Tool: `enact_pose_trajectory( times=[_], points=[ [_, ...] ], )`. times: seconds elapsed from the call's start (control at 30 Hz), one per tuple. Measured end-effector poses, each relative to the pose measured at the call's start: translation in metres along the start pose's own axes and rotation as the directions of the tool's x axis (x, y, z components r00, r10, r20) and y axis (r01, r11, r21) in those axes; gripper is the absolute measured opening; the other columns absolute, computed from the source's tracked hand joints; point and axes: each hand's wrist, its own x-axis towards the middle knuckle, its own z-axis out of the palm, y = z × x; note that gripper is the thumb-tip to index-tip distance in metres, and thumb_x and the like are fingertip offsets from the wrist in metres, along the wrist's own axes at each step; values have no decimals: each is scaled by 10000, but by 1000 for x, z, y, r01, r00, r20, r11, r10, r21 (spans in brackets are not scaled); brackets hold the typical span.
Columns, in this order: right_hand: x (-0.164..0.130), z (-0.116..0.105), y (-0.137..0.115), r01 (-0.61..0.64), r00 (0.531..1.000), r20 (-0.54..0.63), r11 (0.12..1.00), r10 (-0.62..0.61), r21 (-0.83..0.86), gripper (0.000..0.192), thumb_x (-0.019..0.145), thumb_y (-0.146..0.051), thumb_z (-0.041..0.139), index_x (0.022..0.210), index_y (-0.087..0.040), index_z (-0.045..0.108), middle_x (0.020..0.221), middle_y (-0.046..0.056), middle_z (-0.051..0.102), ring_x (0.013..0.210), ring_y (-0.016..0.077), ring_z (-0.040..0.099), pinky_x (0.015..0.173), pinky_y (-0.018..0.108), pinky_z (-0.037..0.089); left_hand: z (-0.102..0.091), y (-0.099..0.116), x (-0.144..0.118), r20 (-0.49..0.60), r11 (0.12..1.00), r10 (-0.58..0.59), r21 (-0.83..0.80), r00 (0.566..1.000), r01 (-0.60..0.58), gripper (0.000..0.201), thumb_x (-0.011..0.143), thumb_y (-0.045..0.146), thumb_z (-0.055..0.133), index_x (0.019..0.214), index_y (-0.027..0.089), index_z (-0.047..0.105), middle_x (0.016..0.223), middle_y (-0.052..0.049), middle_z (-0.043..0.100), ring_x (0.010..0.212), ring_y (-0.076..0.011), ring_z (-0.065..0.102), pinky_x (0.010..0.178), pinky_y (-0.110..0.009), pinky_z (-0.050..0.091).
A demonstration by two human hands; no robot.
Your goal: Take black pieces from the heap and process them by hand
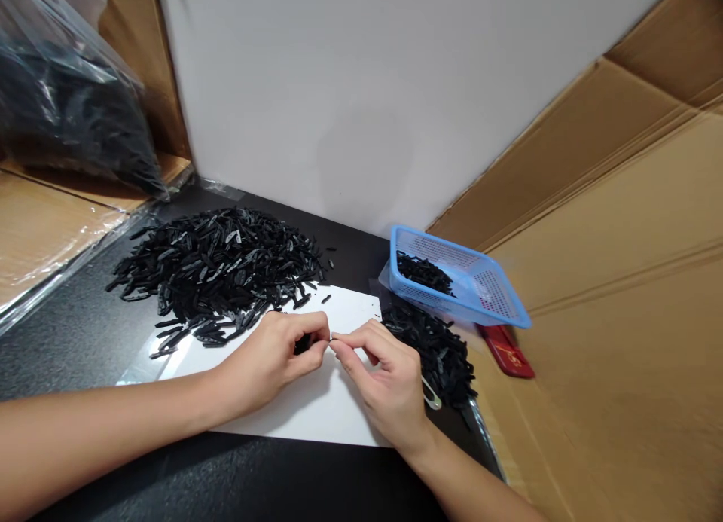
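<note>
Over a white sheet (316, 413), my left hand (276, 356) and my right hand (389, 375) meet, thumb and forefinger pinched on each. Between the fingertips shows the dark edge of a small black piece (330, 340), mostly hidden by them. Something dark also shows inside the curl of my left fingers; I cannot tell whether it is held or lies behind. A large pile of slim black pieces (226, 258) spreads beyond my left hand. Past my right hand lies a smaller pile of black pieces (446, 360), with a pale looped thing (432, 395) beside my wrist.
A blue perforated basket (497, 281) with some black pieces stands at the right, over the smaller pile's edge. Near it lies a red object (508, 352). At upper left sits a clear plastic bag (73, 108) of dark contents. Cardboard (621, 281) and a white wall (367, 93) enclose the table.
</note>
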Motion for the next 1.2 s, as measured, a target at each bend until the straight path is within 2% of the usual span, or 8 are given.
enact_pose_trajectory(
  times=[0.3,0.43,0.57,0.67,0.73,0.93,1.03,1.2],
  points=[
    [-2,2,3,-236,971,0,963,238,132,171,873,-261,645,726,-194,702,645,11,647,582,155,524,566,289,380,-2,4,-1,-11,988,-109,-108,994,107,156,829,201,535,673,196,528,573,78,426,518,-90,313,485,-214,218],
    [-1,1,4,-294,955,2,939,298,179,186,857,-281,653,704,-188,701,615,-2,623,540,136,458,536,279,337,-2,2,1,-20,971,-157,-183,987,151,131,797,169,538,669,195,538,579,73,479,504,-89,310,477,-210,219],
    [0,0,8,-376,922,10,888,387,265,174,840,-321,665,739,-190,720,639,9,654,555,144,470,530,275,339,1,-1,4,17,902,-246,-363,969,235,92,833,232,553,768,193,606,581,59,567,472,-88,340,459,-203,238],
    [1,3,12,-407,901,10,837,434,367,197,824,-348,682,700,-196,700,652,9,656,607,159,511,557,272,376,3,-1,4,63,825,-314,-476,947,305,179,848,313,584,935,183,670,606,42,610,439,-81,331,432,-204,223],
    [1,6,13,-404,896,6,811,444,422,193,819,-342,695,691,-197,690,658,2,644,637,163,529,595,275,402,5,0,3,66,797,-336,-511,940,321,208,833,342,621,929,172,692,616,30,624,431,-76,321,423,-205,215],
    [-1,18,10,-416,884,80,694,461,588,122,796,-285,729,737,-207,657,711,-3,655,730,180,592,717,299,456,3,1,3,-58,819,-307,-524,950,233,181,814,342,659,766,174,705,616,16,637,457,-82,345,427,-205,230],
    [0,19,8,-443,877,158,635,455,632,138,795,-283,731,717,-203,650,721,5,682,760,187,621,769,318,466,0,2,5,-59,836,-272,-509,961,205,151,818,319,654,765,185,702,617,30,641,458,-81,356,433,-206,237],
    [1,15,11,-459,872,123,706,474,539,119,771,-267,755,738,-193,667,705,-4,661,683,159,576,687,282,442,-1,1,4,-67,881,-215,-444,974,163,147,830,296,645,747,182,686,657,21,663,610,-117,518,564,-206,367]
  ],
)
